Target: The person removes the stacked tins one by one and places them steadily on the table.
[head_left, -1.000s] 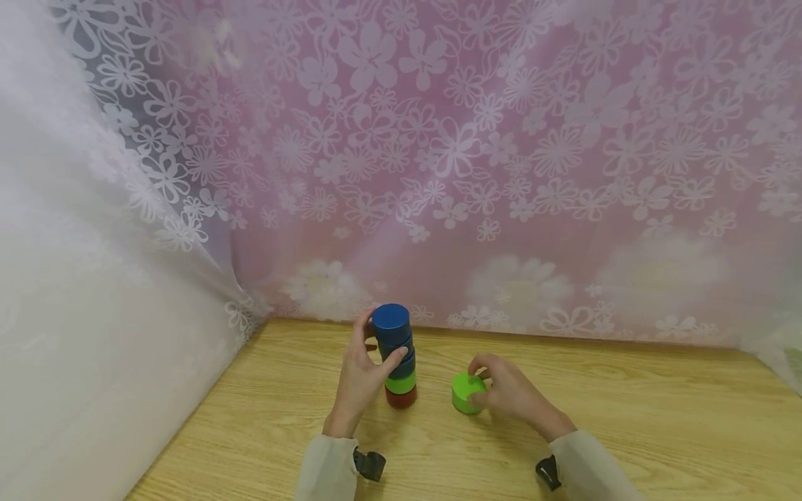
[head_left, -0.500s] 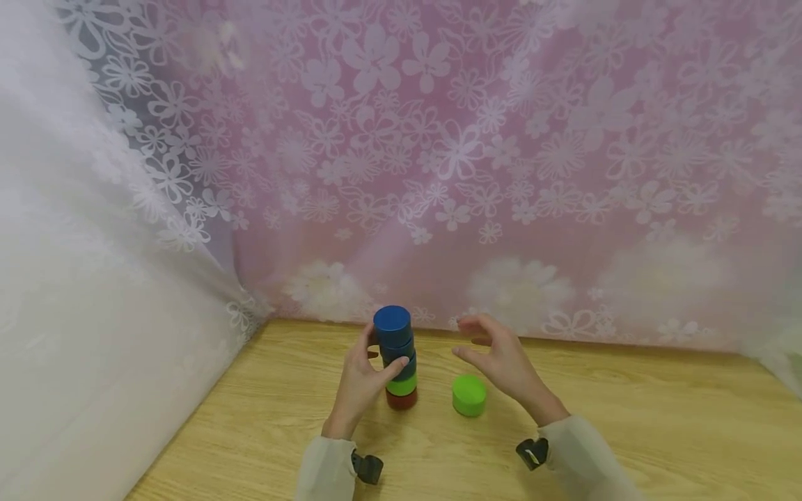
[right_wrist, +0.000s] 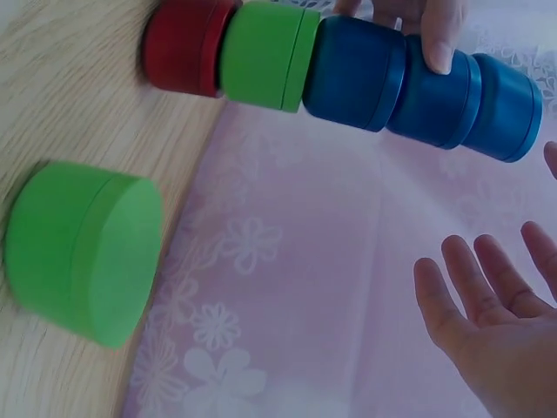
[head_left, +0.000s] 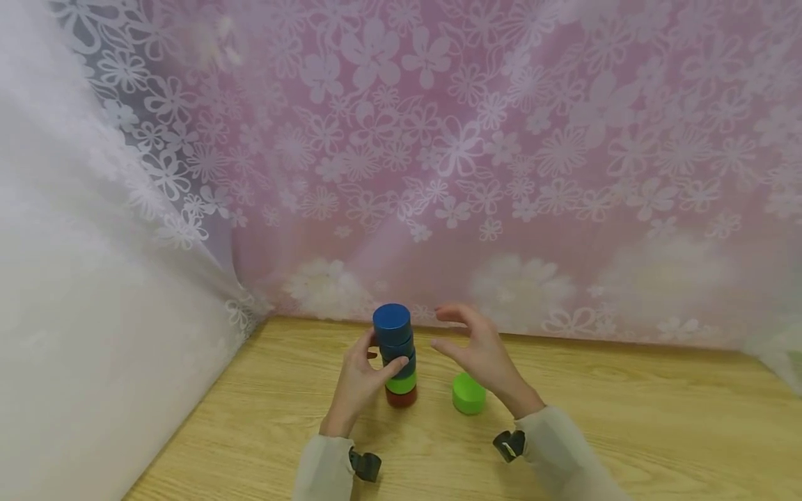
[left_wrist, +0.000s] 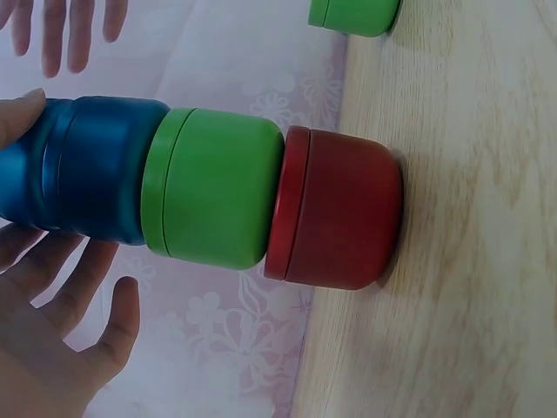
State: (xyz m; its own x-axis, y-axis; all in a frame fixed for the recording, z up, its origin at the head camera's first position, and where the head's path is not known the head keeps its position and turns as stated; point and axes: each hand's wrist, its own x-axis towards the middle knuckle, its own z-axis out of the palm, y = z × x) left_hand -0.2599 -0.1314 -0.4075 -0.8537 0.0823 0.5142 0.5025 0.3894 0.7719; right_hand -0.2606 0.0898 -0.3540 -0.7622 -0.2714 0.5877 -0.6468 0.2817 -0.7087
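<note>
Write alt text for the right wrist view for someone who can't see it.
A left hand holds a stack of five containers, shown sideways: red on the wooden table, then green, then three blue. The right hand hovers apart from it, holding nothing; another green container stands on the table.

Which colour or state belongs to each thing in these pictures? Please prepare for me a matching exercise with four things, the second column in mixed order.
Things:
1. Bottom container of the stack
2. Left hand
3. Lone container
4. Right hand

Colours and states:
A. Holding nothing
B. Green
C. Red
D. Gripping the blue part of the stack

Right pairs: 1-C, 2-D, 3-B, 4-A
</note>
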